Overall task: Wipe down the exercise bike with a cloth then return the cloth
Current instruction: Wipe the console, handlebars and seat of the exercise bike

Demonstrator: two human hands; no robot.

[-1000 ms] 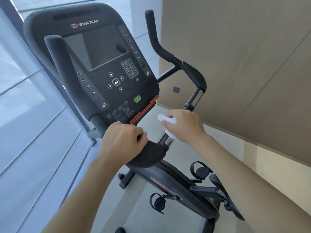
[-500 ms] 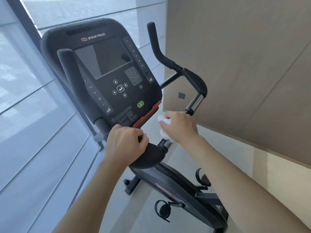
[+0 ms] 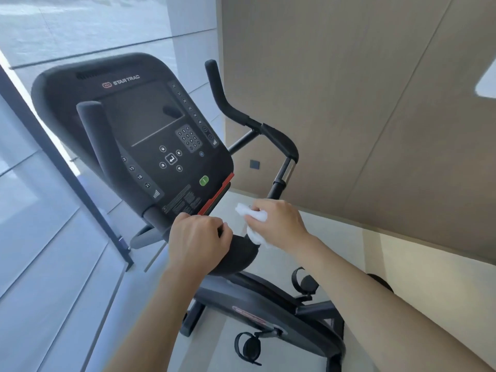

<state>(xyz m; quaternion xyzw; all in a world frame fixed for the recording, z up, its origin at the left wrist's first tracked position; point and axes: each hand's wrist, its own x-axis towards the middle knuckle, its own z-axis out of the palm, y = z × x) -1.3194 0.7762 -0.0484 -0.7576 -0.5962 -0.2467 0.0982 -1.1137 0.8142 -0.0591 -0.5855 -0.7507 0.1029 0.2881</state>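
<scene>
The left hand (image 3: pixel 197 237) is curled round the padded centre of the handlebar (image 3: pixel 239 253), just under the console (image 3: pixel 134 124); its grip is closed on that pad, most likely to steady the exercise bike (image 3: pixel 268 307) and the body while the other arm works. At about three o'clock from it, and close beside it, the right hand (image 3: pixel 279 224) holds the white cloth (image 3: pixel 255 224) bunched in its fingers, its grip closed on the wad. The cloth is pressed against the bar where the pad ends and the right-hand tube begins, with one loose corner sticking up toward eleven o'clock and a fold hanging down over the pad's edge. Bunching it this way gives a thick, firm face to rub a narrow round bar.

From the cloth, the right handlebar arm (image 3: pixel 279 146) climbs toward twelve o'clock, bends, and ends in an upright horn (image 3: pixel 214 79). The matching left horn (image 3: pixel 94 135) stands in front of the console at ten o'clock from the left hand. The pedals (image 3: pixel 248 347) sit low, at about six o'clock.

My reading is that the wiping is in hand at the handlebar junction, and the cloth is not yet returned. How much of the bike is already clean cannot be told.
</scene>
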